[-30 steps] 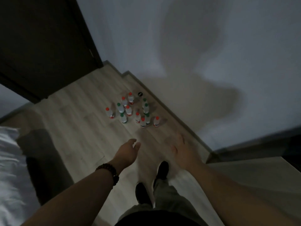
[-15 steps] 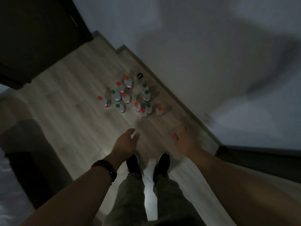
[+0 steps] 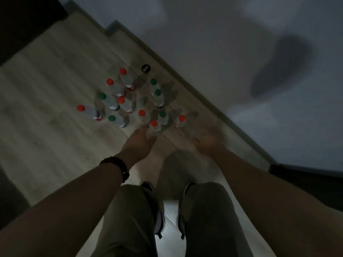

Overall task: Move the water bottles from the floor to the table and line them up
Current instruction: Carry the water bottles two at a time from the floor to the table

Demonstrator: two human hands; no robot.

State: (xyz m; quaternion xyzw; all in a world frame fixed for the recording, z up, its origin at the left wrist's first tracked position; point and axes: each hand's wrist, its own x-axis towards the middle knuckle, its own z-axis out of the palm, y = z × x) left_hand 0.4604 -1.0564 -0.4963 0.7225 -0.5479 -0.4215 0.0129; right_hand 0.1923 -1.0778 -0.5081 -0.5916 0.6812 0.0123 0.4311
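Water bottles (image 3: 126, 104) stand clustered on the floor (image 3: 46, 89); left hand (image 3: 141, 143), fingers loosely parted and empty, nears the closest red-capped bottle (image 3: 154, 126), presumably to grasp it; right hand (image 3: 207, 143) blurred, fingers unreadable

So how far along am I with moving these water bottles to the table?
Done: nothing visible; about a dozen water bottles stand clustered on the floor by the wall. In hand: your left hand reaches, open, toward the nearest red-capped bottle; the right hand, blurred, is open beside it. Left: every carry and the lining up; the table is out of view.
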